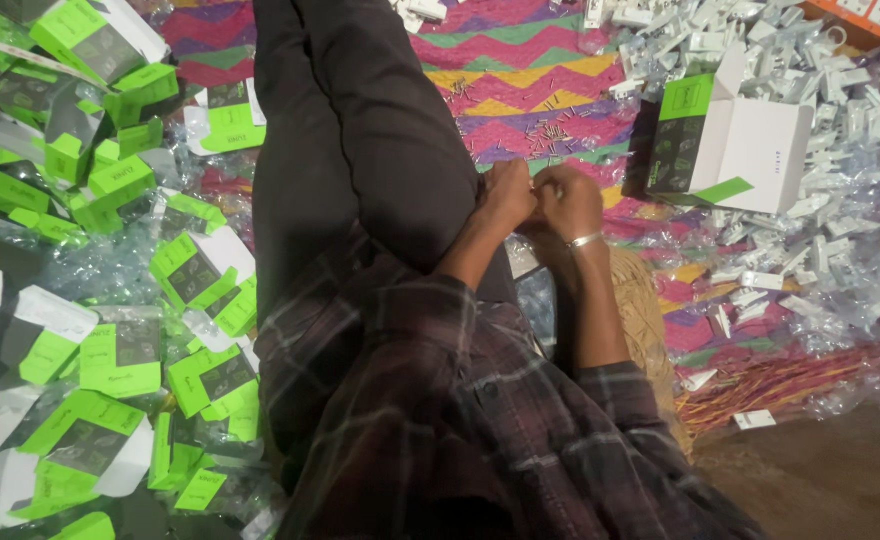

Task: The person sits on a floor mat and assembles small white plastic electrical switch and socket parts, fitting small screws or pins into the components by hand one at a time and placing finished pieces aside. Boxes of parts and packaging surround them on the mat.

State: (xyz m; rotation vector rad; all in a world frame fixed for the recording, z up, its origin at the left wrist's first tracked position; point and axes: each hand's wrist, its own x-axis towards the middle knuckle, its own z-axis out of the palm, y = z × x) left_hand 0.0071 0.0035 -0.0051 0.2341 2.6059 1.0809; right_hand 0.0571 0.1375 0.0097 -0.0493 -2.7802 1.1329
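Note:
My left hand (508, 195) and my right hand (568, 200) meet just past my knee, fingers curled and pressed together. Whatever sits between the fingertips is too small and too hidden to make out. A silver bracelet (586, 240) circles my right wrist. My legs in dark trousers (360, 130) stretch away from me over a zigzag-patterned mat (520, 70). Small metal screws (552, 130) lie scattered on the mat just beyond my hands. An open white and green carton (735, 145) stands to the right of my hands.
Several flattened green and white cartons (110, 360) and clear plastic wraps cover the floor on the left. A heap of small white plastic parts (810, 60) fills the upper right. A bundle of red and orange wires (780, 385) lies lower right, beside bare floor (820, 480).

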